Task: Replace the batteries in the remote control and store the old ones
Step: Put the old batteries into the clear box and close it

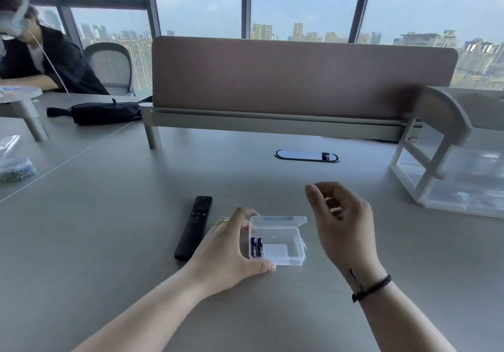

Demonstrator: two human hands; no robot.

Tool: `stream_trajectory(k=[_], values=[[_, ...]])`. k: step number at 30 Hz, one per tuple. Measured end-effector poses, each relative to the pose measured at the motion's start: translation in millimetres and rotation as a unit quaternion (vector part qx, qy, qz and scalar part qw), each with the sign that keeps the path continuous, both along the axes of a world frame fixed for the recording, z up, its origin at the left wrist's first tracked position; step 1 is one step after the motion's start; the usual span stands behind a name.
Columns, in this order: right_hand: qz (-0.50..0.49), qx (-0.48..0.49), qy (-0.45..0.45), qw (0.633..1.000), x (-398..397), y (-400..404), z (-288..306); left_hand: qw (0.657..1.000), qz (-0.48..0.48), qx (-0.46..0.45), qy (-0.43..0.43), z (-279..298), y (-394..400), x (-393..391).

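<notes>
Box open, two batteries inside, remote untouched at centre-left.
Left hand [231,250] grips the clear box [283,245]; right hand [341,223] hovers loosely curled, empty; batteries [257,247] and remote [194,227] swap seemingly still ahead.

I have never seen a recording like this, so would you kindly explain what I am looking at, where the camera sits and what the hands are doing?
There is no machine here: a person works with two bare hands, and the single picture comes from a wide-angle camera worn on their head, looking forward and down. On the grey desk lies a black remote control, face up. Beside it stands a small clear plastic box with its lid open, holding two blue batteries side by side at its left end. The left hand steadies the box, fingers at its left and near edges. The right hand hovers above and to the right, fingers loosely curled, holding nothing that I can see. Further off are a clear drawer unit and a black pouch.
</notes>
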State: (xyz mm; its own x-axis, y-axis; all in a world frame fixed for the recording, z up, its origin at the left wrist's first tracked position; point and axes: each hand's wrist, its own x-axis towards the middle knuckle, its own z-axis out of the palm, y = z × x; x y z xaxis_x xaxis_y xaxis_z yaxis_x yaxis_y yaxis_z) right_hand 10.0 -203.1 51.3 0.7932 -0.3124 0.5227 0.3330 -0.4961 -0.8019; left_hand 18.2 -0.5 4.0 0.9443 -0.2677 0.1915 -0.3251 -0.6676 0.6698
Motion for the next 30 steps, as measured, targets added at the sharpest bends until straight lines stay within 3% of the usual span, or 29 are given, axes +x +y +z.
stream_trajectory(k=[3, 6, 8, 12, 30], values=[[0.072, -0.049, 0.106, 0.991, 9.2, -5.3, -9.7, 1.0, 0.004, -0.004, -0.003, -0.6, -0.2, -0.2], [0.181, -0.145, 0.218, 0.948, 11.0, -6.0, -18.5, 1.0, 0.006, 0.002, -0.008, -0.3, -0.7, 0.0], [0.22, -0.191, 0.247, 0.924, 10.0, -6.8, -21.9, 1.0, 0.004, 0.009, -0.014, 0.8, -0.6, 0.3], [0.238, -0.219, 0.261, 0.91, 9.3, -9.2, -20.3, 1.0, -0.001, 0.024, -0.014, 0.7, 1.1, 0.7], [0.277, -0.182, 0.24, 0.912, 16.6, -16.0, -28.5, 0.997, -0.027, 0.025, -0.064, -5.4, 3.1, 5.3]])
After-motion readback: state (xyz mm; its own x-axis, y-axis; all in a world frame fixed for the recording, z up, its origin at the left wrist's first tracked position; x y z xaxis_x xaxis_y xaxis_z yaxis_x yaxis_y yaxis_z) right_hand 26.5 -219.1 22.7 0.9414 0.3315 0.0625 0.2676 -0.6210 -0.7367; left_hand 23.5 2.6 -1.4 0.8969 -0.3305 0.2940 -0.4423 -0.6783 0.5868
